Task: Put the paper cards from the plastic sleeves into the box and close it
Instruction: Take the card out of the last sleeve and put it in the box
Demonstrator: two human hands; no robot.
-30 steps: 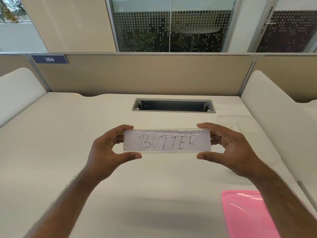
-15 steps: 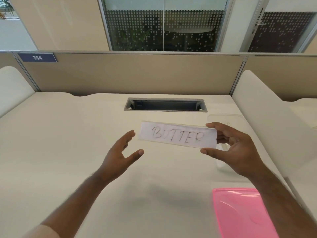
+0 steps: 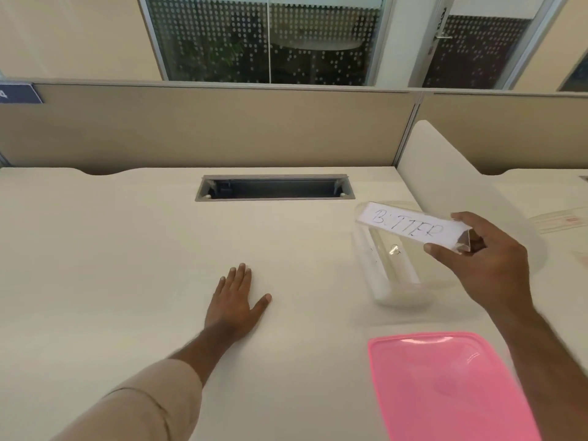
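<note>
My right hand (image 3: 486, 262) grips the right end of a clear plastic sleeve (image 3: 410, 227) holding a white paper card with "BUTTER" written on it. The sleeve hangs tilted over the open clear plastic box (image 3: 394, 278), which stands on the desk at the right. The box's pink lid (image 3: 445, 386) lies flat on the desk in front of the box, near my right forearm. Resting palm down on the desk at the centre, my left hand (image 3: 237, 300) holds nothing and has its fingers spread.
A cable slot (image 3: 275, 187) is cut into the desk at the back centre. Beige partition panels (image 3: 206, 128) close the back, and a white divider (image 3: 451, 173) rises on the right. Beyond it, on the neighbouring desk, lie flat clear items (image 3: 563, 221).
My left hand let go of the sleeve and dropped flat onto the desk. My right hand carried the sleeve to the right, over the clear box.
</note>
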